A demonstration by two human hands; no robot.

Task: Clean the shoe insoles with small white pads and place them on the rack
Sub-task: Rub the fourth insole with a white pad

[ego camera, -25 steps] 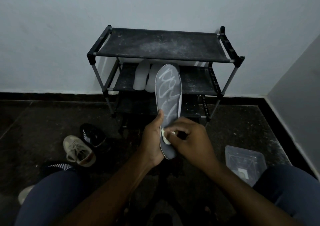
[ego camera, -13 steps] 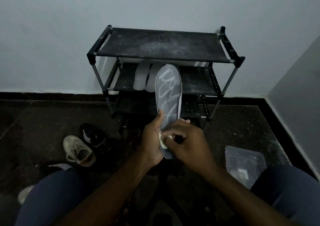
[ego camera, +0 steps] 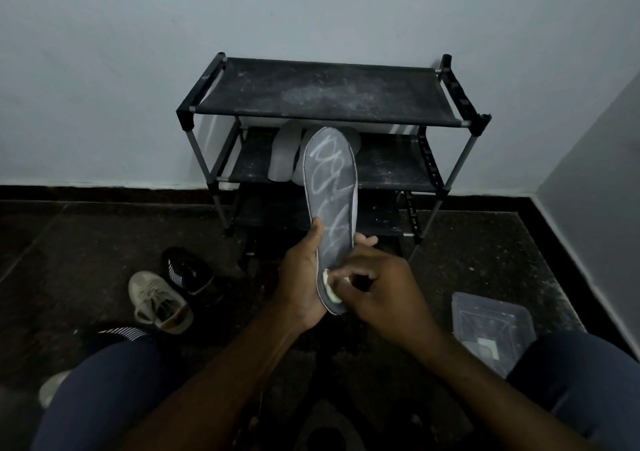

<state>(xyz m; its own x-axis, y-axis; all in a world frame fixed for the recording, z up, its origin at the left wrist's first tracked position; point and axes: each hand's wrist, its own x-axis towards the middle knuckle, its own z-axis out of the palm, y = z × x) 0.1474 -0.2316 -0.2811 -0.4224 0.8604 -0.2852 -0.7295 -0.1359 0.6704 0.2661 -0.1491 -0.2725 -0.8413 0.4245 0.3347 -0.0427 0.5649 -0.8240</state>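
Hands meet at the heel end of a dark grey insole (ego camera: 330, 191), which stands upright in the air, toe end up, in front of the black rack (ego camera: 325, 92). Looping white scribbles cover its face from the toe down to the middle. The left hand (ego camera: 304, 277) grips the insole from behind at its lower half, with the thumb lying up along the left edge and fingertips showing past the right edge. The right hand (ego camera: 377, 284) has its fingers curled and pinches a small white pad (ego camera: 329, 286), pressing it against the insole face close to the heel.

Two pale insoles (ego camera: 282, 154) lie side by side on the rack's middle shelf, toward its left half, partly hidden behind the held one. The top shelf is dusted with white powder. The rack stands on the dark floor (ego camera: 86, 242) with its back edge against the pale wall (ego camera: 121, 87).

On the floor by the rack's front left corner sit a dark shoe (ego camera: 188, 270) and a beige sneaker (ego camera: 159, 303), touching each other. Near the right knee a clear plastic container (ego camera: 488, 312) rests on the floor, with a whitish square piece inside.
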